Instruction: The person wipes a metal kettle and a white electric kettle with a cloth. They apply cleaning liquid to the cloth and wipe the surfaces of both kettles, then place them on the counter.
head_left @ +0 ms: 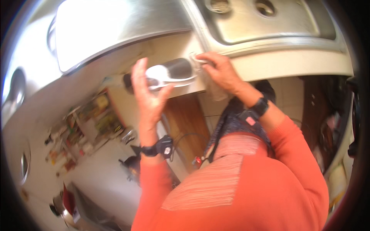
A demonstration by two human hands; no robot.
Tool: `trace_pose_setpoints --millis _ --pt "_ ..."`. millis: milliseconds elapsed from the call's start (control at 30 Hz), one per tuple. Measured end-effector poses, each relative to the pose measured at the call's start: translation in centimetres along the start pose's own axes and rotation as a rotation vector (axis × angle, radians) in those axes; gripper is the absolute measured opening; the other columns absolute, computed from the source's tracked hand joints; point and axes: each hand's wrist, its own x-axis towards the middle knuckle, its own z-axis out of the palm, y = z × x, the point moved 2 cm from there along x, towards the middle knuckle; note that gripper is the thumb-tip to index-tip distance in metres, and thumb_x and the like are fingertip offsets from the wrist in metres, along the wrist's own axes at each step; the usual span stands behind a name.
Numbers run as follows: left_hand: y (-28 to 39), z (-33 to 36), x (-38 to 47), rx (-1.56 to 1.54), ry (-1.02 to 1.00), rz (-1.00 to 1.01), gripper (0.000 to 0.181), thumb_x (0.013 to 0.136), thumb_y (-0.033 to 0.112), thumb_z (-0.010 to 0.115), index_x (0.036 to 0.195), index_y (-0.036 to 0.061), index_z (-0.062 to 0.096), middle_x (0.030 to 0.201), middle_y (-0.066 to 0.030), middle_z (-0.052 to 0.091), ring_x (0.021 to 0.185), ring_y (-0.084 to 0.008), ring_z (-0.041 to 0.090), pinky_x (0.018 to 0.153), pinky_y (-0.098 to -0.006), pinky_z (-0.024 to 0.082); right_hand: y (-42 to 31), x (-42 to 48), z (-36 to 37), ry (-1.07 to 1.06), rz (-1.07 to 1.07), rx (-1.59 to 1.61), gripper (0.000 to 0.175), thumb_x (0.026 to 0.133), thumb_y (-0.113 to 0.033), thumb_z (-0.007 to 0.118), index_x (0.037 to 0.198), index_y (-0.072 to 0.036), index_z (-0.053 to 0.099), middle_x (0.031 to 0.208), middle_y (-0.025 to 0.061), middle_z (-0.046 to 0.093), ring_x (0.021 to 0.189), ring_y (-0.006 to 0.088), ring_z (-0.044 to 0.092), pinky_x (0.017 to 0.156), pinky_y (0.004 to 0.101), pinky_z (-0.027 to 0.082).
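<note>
A dark cylindrical container with a white band or handle [180,69], blurred, lies on its side between my hands at the counter's front edge; its exact kind cannot be told. Around its left end, my left hand [149,95] has the fingers spread, and whether they press on it is unclear. At its right end, my right hand [221,69] pinches a thin pale cloth or bag [215,86] between thumb and fingers. That pale piece hangs down over the counter edge, smeared by motion.
A stainless steel sink [268,24] is set in the counter at the upper right. A bright metal surface [162,17] adjoins it on the left. Assorted small items [95,121] stand at the left. Below the counter are a brown wooden panel [188,115] and floor tiles.
</note>
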Motion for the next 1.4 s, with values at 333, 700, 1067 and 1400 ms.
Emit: trace_pose_setpoints --millis 333,700,1067,1400 --pt "1.1 1.1 -1.7 -0.234 0.053 -0.021 0.08 0.073 0.028 0.095 0.143 0.0105 0.059 0.138 -0.0133 0.048 0.118 -0.0239 0.058 0.096 -0.0376 0.054 0.9 1.8 0.9 -0.437 -0.026 -0.248 0.031 0.081 0.009 0.06 0.108 -0.004 0.07 0.107 0.0069 0.069 0.108 0.0215 0.066 0.097 0.0343 0.05" --pt "0.9 1.7 -2.4 -0.323 0.088 -0.096 0.083 0.074 0.042 0.093 0.141 0.0106 0.057 0.134 -0.0136 0.049 0.117 -0.0286 0.059 0.095 -0.038 0.055 -0.7 4.8 1.1 -0.374 -0.069 -0.237 0.042 0.082 0.006 0.073 0.124 0.0 0.073 0.103 0.0078 0.065 0.101 0.0203 0.062 0.093 0.0321 0.049" --pt "0.3 2.3 -2.4 -0.291 0.149 -0.081 0.082 0.072 0.037 0.093 0.139 0.0111 0.053 0.133 -0.015 0.048 0.114 -0.036 0.061 0.093 -0.0447 0.055 0.2 7.7 1.6 -0.532 -0.168 -0.205 0.05 0.087 0.005 0.065 0.135 -0.005 0.069 0.103 0.0142 0.065 0.093 0.0279 0.064 0.088 0.0365 0.051" --pt "0.5 3.1 -2.1 -0.231 0.203 -0.126 0.08 0.069 0.011 0.095 0.139 0.0082 0.056 0.134 -0.0112 0.046 0.116 -0.0252 0.06 0.09 -0.0373 0.062 4.7 6.9 2.4 -0.455 0.22 -0.35 0.019 0.097 -0.015 0.062 0.104 0.001 0.068 0.085 0.0191 0.06 0.076 0.035 0.061 0.069 0.0448 0.05"
